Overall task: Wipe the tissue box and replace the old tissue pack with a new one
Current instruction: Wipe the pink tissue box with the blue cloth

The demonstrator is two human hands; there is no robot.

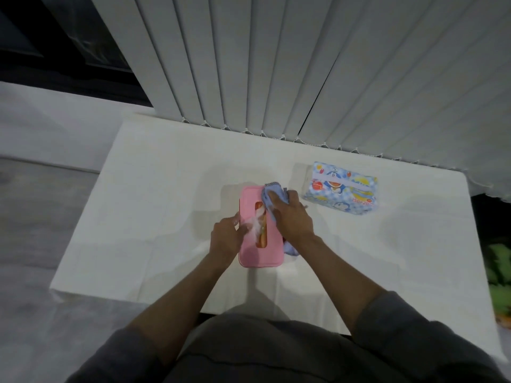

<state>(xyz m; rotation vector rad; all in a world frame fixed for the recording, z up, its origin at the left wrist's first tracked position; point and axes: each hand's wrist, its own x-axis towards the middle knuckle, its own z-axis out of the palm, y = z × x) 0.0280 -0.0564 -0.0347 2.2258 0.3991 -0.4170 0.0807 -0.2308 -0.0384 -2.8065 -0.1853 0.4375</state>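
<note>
A pink tissue box (253, 258) lies in the middle of the white table (154, 194), its long slot facing up with a white tissue (256, 222) poking out. My left hand (225, 239) grips the box's left side. My right hand (290, 217) holds a blue cloth (272, 196) pressed on the box's far right top; more of the cloth hangs below my wrist. A new tissue pack (341, 192) in blue cartoon wrapping lies apart to the right.
Grey vertical blinds (276, 64) hang right behind the table's far edge. A dark window (41, 37) is at upper left. Grey floor lies left of the table, and something green (500, 266) sits at the right edge.
</note>
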